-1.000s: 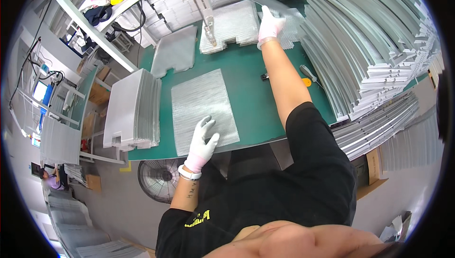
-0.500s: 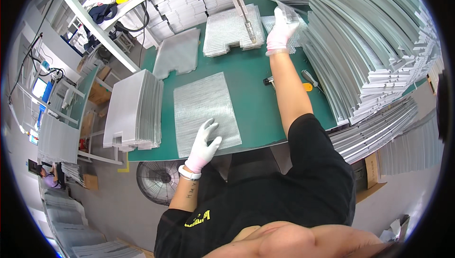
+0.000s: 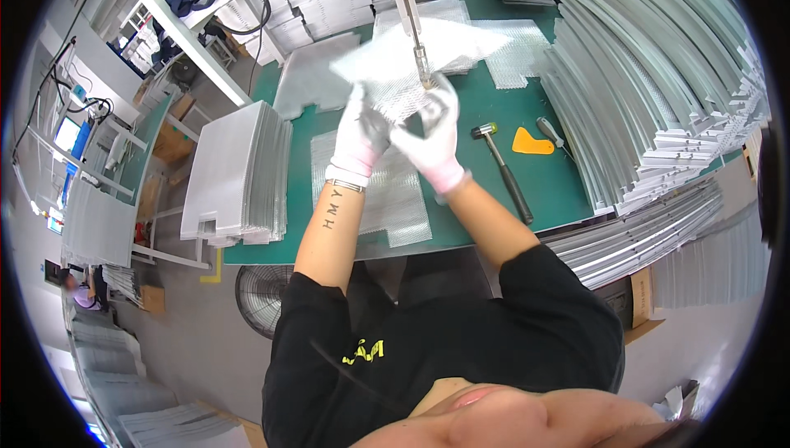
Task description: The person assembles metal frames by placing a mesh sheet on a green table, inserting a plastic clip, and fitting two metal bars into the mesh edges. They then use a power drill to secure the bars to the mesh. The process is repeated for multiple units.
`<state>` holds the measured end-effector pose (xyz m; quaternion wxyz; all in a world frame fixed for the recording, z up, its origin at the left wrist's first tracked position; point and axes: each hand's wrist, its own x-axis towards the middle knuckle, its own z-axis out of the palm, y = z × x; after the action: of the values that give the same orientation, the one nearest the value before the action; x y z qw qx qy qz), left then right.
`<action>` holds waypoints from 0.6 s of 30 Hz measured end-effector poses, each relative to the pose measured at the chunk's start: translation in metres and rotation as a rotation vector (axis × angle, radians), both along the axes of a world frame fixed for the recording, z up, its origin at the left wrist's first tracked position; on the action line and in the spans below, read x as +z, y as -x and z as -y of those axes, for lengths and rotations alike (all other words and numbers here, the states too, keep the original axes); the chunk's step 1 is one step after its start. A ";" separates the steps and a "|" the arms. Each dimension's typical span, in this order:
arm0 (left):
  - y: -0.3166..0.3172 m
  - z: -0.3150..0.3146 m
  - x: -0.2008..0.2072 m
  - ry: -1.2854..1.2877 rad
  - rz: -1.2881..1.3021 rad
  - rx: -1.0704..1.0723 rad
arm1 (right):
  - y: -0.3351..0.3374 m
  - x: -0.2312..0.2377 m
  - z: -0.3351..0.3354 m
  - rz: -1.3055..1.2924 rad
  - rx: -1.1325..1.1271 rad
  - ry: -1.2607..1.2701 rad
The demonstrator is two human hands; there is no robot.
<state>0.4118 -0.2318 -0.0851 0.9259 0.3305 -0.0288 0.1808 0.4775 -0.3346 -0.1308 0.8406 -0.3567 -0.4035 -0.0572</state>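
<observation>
- Both hands have come together above the green table since half a second ago — the left hand has lifted off the flat mesh sheet it was pressing, and the right hand has drawn back from the far stacks with a second sheet.
- That raised mesh sheet is held in the air over the middle of the table, above the flat sheet; its long axis runs roughly left to right, tilted, with its far edge rising away from the person.
- Left hand, in a white glove, is closed on the near left edge of the raised sheet.
- Right hand, also gloved, grips the near edge just beside the left, fingers curled around the mesh.
- A hanging metal tool drops from above and its tip ends right at the right hand's fingers; whether it touches the sheet I cannot tell.
- On the table, right of the flat sheet, lies a mallet, its handle pointing toward the person, and past it an orange scraper.
- Left of the table stands a stack of white panels; to its right rises a tall pile of grey sheets — fanned out along the edge.
</observation>
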 end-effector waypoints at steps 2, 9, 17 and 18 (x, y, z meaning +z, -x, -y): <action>0.016 -0.017 -0.013 -0.110 -0.210 0.084 | 0.021 -0.010 0.033 0.158 -0.054 0.362; 0.135 -0.009 -0.036 -0.423 -0.276 0.277 | 0.037 -0.023 0.158 0.353 -0.698 0.653; 0.205 0.017 -0.052 -0.945 -0.769 0.785 | 0.075 0.001 0.125 0.075 -0.034 1.217; 0.211 0.012 -0.062 -1.148 -0.749 0.835 | 0.081 -0.006 0.123 0.111 -0.061 1.223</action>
<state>0.2009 -0.2440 -0.1474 0.4156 0.7772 0.3213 0.3464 0.3969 -0.4578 -0.1363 0.4595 -0.7823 -0.3960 0.1419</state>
